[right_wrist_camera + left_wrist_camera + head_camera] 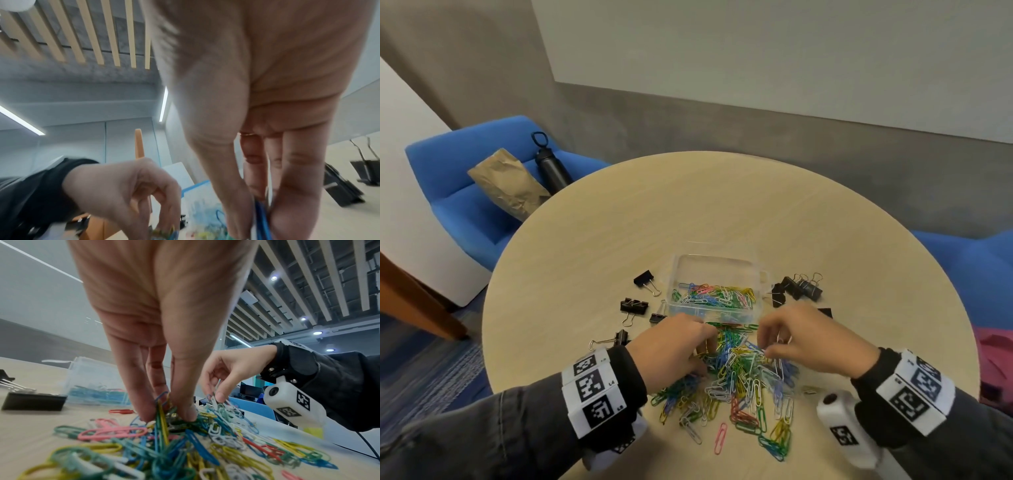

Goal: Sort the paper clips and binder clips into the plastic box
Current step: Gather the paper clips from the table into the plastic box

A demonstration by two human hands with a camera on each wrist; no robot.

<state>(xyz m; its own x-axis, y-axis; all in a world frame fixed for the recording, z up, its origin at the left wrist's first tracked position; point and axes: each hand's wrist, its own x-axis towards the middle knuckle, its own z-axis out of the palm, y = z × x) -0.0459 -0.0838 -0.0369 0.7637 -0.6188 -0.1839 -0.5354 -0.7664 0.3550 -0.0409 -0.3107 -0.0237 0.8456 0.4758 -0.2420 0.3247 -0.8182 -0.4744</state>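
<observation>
Both hands down in the paper clip pile (739, 383) — left hand (674, 346) pinching a bunch, right hand (801, 342) pinching a few; plastic box (717, 270) directly beyond, touching the pile's far edge, long axis left-right — roughly equidistant; binder clips (799, 287) flank it.

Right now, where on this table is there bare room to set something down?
The far half of the round wooden table, beyond the clear plastic box, is bare. Black binder clips flank the box, and the coloured paper clip pile crowds the near side under both hands.
</observation>
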